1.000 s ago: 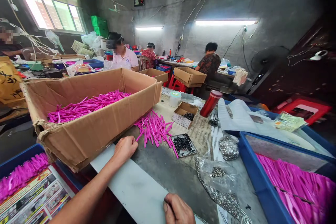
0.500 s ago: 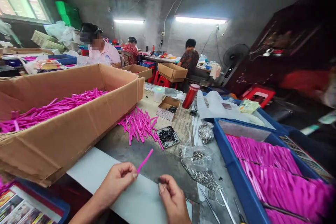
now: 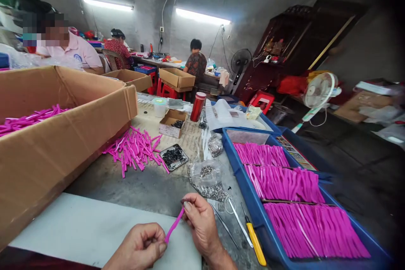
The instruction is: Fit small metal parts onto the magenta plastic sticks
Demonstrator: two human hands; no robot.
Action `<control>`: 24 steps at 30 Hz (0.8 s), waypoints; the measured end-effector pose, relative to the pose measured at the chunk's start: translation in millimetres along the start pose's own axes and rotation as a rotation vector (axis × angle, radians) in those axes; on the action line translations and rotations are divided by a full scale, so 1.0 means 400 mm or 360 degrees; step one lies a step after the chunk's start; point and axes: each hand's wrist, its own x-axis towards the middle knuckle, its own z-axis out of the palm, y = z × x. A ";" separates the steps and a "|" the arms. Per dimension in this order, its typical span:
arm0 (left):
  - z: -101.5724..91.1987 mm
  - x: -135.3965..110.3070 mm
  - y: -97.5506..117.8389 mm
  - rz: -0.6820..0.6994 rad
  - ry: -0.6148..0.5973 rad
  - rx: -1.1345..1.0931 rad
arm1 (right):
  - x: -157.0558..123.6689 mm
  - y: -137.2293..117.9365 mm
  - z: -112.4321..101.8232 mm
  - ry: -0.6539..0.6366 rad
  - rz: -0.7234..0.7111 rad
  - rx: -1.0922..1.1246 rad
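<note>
Pink strips lie partly hidden in one cardboard box, cut off at left in the head view. One blue tray shows three rows. Left hand and right hand pinch a single strip between closed fingertips, which hide its ends, over the white sheet.

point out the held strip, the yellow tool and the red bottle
Held strip (image 3: 174,224): head view, its middle.
Yellow tool (image 3: 255,241): head view, its handle.
Red bottle (image 3: 198,108): head view, its side.
</note>
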 end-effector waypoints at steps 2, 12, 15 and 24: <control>0.005 0.011 0.008 0.0075 -0.0017 -0.0021 | 0.001 -0.002 -0.004 0.0021 -0.0042 -0.0096; 0.030 0.111 0.027 0.0345 0.0276 0.0167 | 0.013 -0.015 -0.019 0.0100 -0.0332 -0.0938; 0.021 0.138 0.028 0.0417 0.0348 0.0216 | 0.050 -0.057 -0.055 0.0198 -0.0572 -0.1350; -0.003 0.189 -0.007 0.0437 0.0671 0.0150 | 0.178 -0.141 -0.100 0.0203 -0.0623 -0.2032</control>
